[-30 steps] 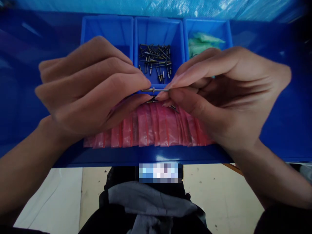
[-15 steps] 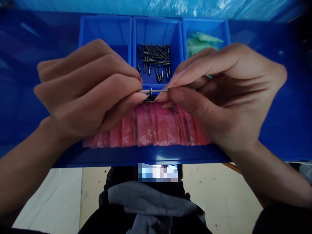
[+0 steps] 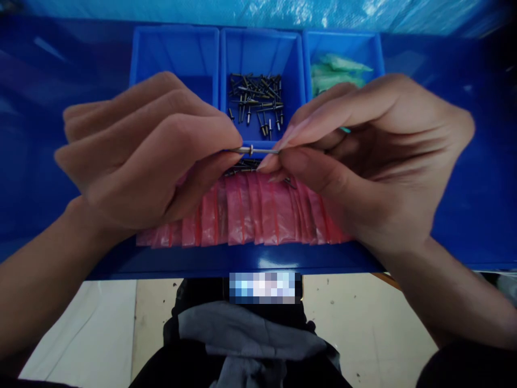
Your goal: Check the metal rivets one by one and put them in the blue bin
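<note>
My left hand [image 3: 141, 153] and my right hand [image 3: 363, 156] meet over the blue work surface. Between their fingertips they pinch one small metal rivet [image 3: 254, 150], held level, the left hand on its head end and the right hand on its thin pin. A few more rivets [image 3: 242, 166] show just under it, tucked in my fingers. Below the hands a fanned row of pink plastic bags [image 3: 250, 210] lies on the surface; part of it is hidden by both hands.
Three blue bins stand at the back: a left bin [image 3: 173, 48], a middle bin [image 3: 262, 48] with several loose rivets [image 3: 256, 99], a right bin [image 3: 343, 46] with green bags [image 3: 335, 70]. The surface's front edge [image 3: 242, 261] is near my body.
The left fingers have closed further over the rivet's head end, so less of it shows. Both hands stay almost in the same place.
</note>
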### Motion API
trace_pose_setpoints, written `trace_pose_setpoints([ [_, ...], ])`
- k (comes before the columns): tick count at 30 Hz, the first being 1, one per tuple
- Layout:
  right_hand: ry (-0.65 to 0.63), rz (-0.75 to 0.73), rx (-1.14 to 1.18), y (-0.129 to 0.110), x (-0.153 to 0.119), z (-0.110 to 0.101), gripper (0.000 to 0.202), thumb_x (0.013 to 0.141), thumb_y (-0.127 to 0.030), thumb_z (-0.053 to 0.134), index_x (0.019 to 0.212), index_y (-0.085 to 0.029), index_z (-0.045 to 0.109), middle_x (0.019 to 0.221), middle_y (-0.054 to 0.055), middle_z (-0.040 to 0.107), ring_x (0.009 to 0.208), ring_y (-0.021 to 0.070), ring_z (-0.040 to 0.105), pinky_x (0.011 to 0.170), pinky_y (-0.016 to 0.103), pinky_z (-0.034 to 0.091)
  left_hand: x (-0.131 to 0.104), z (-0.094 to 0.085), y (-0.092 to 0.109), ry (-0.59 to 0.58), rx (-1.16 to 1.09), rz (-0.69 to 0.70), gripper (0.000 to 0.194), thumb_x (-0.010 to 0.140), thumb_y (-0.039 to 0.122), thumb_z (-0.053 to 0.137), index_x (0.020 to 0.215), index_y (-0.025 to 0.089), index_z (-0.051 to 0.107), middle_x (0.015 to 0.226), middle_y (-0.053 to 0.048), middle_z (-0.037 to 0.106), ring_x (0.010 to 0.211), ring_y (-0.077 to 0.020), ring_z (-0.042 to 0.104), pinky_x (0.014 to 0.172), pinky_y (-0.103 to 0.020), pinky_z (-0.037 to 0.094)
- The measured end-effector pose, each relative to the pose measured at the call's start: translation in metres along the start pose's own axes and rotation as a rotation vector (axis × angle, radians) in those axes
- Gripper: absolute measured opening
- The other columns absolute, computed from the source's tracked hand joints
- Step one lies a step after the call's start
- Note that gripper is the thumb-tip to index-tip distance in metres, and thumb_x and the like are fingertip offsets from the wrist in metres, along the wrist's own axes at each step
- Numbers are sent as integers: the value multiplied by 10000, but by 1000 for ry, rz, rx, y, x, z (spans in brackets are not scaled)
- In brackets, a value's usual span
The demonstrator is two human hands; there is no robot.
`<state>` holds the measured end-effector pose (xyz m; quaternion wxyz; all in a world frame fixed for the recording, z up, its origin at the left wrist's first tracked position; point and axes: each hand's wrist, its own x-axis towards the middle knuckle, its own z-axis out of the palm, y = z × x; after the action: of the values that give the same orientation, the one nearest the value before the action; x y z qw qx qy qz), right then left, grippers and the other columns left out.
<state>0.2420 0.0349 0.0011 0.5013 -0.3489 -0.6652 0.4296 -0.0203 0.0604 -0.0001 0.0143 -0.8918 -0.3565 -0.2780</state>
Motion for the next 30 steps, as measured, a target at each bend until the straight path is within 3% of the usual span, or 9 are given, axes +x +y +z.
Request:
trace_pose_setpoints([
  [5, 55, -11, 50, -1, 2, 4, 243, 955, -68, 717, 1048, -277, 800, 1035, -28, 767, 959, 199, 795, 938, 346, 690, 6, 1, 3, -5, -35, -47, 391, 1065, 524, 435, 1032, 278, 737, 1076, -17, 790, 1007, -277, 773, 882, -460, 592],
  [8, 91, -35, 84, 3, 7, 0, 270, 966, -43, 680, 1103, -250, 784, 1165, 34, 759, 1171, 263, 765, 1056, 426, 662, 9, 6, 1, 42, 24, -83, 305, 1024, 452, 553, 1192, 251, 710, 1163, -45, 768, 1097, -304, 761, 957, -485, 599],
  [11, 11, -88, 37, 7, 12, -8, 294, 985, -64, 658, 1254, -155, 733, 1371, 116, 708, 1327, 319, 700, 1105, 506, 640, 9, 13, -1, 53, 99, 7, 362, 1027, 332, 603, 1365, 205, 624, 1400, -80, 698, 1282, -307, 704, 1082, -520, 593],
  [13, -83, -165, -168, 7, 13, -13, 283, 1010, -67, 612, 1241, -169, 739, 1308, 97, 750, 1275, 256, 728, 1069, 438, 658, 7, 18, -2, 26, 92, 68, 327, 1049, 307, 601, 1352, 189, 633, 1458, -90, 682, 1368, -284, 679, 1117, -495, 609],
  [15, -185, -372, -496, 7, 13, -15, 226, 1018, -80, 622, 1165, -176, 764, 1155, 72, 810, 1138, 189, 772, 971, 332, 670, 5, 20, -3, 12, 82, 103, 273, 1070, 298, 591, 1309, 184, 658, 1468, -73, 687, 1429, -270, 644, 1148, -491, 613],
  [18, -405, -651, -945, 10, 11, -14, 176, 1043, -112, 617, 1129, -129, 770, 1107, 86, 827, 981, 202, 792, 789, 334, 656, 4, 21, -4, 11, 86, 137, 235, 1086, 286, 580, 1290, 217, 675, 1471, -22, 690, 1443, -244, 626, 1142, -498, 629],
  [20, -567, -709, -1101, 13, 10, -12, 233, 1071, -110, 553, 1182, -117, 757, 1138, 86, 817, 952, 225, 787, 703, 352, 631, 4, 19, -4, 0, 86, 128, 237, 1089, 262, 585, 1300, 218, 683, 1471, -30, 692, 1447, -213, 622, 1159, -465, 623],
  [26, -598, -778, -1180, 19, 9, -8, 296, 1087, -76, 459, 1212, -76, 727, 1005, 85, 765, 886, 199, 715, 739, 339, 596, 4, 15, -5, 1, 53, 144, 254, 1063, 240, 638, 1301, 182, 706, 1463, -49, 699, 1450, -194, 621, 1211, -384, 590],
  [30, -601, -654, -1135, 16, 9, -5, 326, 1110, -104, 415, 1205, -115, 727, 1023, 76, 756, 906, 196, 702, 748, 338, 588, 2, 15, -4, -20, 35, 122, 262, 1067, 202, 605, 1312, 222, 696, 1479, -13, 689, 1452, -192, 622, 1218, -396, 586],
])
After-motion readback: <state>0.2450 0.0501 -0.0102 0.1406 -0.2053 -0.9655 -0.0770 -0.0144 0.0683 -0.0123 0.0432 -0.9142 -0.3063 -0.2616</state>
